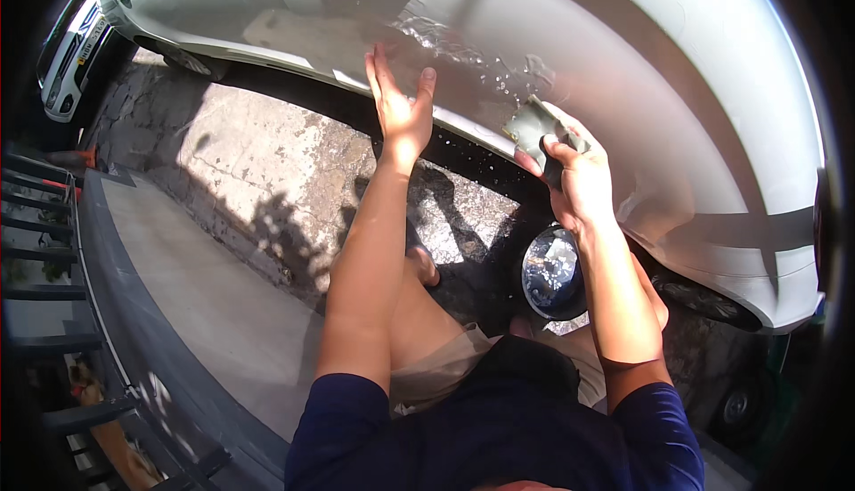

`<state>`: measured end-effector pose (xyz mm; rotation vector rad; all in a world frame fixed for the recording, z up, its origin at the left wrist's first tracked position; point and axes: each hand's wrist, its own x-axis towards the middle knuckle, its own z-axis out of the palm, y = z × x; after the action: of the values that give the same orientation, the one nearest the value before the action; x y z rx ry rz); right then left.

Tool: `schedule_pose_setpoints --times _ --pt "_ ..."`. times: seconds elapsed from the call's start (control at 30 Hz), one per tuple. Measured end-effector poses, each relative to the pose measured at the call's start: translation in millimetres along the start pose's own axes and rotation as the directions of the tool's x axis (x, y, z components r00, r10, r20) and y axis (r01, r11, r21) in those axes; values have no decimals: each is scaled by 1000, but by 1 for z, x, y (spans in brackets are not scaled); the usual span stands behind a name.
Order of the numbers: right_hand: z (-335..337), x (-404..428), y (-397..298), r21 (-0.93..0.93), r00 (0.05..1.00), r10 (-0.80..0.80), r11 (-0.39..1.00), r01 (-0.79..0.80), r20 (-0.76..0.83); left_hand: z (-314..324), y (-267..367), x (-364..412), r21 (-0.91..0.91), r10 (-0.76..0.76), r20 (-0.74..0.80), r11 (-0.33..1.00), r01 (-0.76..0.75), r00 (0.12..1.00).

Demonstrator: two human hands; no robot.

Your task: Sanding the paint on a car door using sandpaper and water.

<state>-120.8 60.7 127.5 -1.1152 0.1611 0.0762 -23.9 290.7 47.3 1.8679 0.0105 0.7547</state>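
Observation:
A silver-white car body panel (481, 36) curves across the view before me, with water running and splashing on its lower part. My left hand (404, 113) is held up by the panel's lower edge, fingers extended and thumb apart, with nothing in it. Whether its fingertips touch the panel, I cannot tell. In my right hand (584, 170) is a wet, folded grey-green sheet (534, 127), pinched under the thumb close to the panel; its material is unclear. Below that hand, a dark round bucket (553, 274) of water stands on the ground, partly hidden by my right forearm.
Sunlit, cracked concrete (260, 137) lies under the car's sill. To the left run a raised grey ledge (200, 244) and a dark metal railing (40, 250). An orange traffic cone (83, 158) and another white car (70, 56) are farther off. The car's wheel (698, 290) sits at right.

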Motion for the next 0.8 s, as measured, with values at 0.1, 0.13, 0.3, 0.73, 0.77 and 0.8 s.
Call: schedule_pose_setpoints --times 0.1,0.13,0.3,0.73,0.77,0.8 --pt "-84 -15 93 105 953 227 972 -210 -202 4 4 -4 84 -6 110 996 -3 994" --pt "-116 -25 125 183 919 280 954 -236 -276 4 5 -7 74 -43 143 997 33 989" --pt "-361 -64 332 563 536 652 749 -350 -536 29 -6 -13 37 -310 122 951 308 943" --pt "-288 -38 312 427 732 591 789 -441 -337 36 -46 -25 -28 -320 -1 947 320 947" --pt "-237 -32 248 304 785 538 837 -455 -308 38 -39 -24 -67 -320 11 945 320 947" --pt "-168 -27 170 201 847 501 861 -467 -176 38 -33 -22 -143 -336 -27 933 329 941"
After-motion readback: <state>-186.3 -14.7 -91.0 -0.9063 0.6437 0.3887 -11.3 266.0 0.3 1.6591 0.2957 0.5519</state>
